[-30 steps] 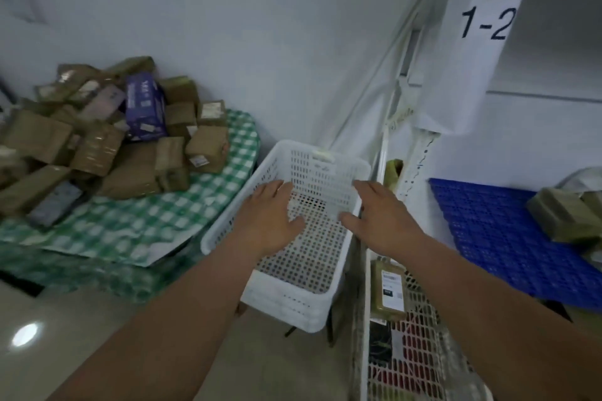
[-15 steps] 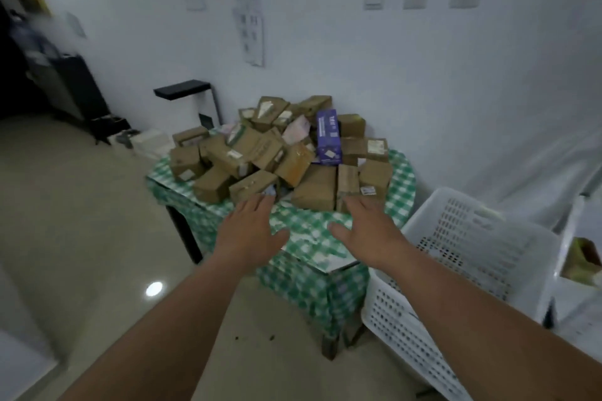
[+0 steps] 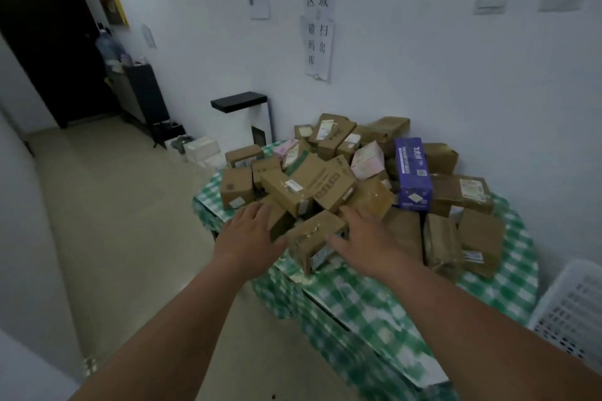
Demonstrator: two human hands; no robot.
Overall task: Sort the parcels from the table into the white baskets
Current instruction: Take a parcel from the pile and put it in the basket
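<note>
Two bare hands reach over a table piled with parcels.

The left hand (image 3: 247, 238) is spread flat, fingers relaxed, gripping nothing, just beside a brown parcel (image 3: 314, 239) at the table's near edge. The right hand (image 3: 365, 239), likewise released, lies against that parcel's other side. Behind, a heap of parcels (image 3: 329, 179) covers the green checked table (image 3: 374, 299), a purple box (image 3: 413, 172) among them. At far right stands a white basket (image 3: 573, 312); its contents cannot be seen.

Paper notices (image 3: 318, 13) on white wall, dark doorway (image 3: 49, 45), black-topped white unit (image 3: 250, 117)
</note>
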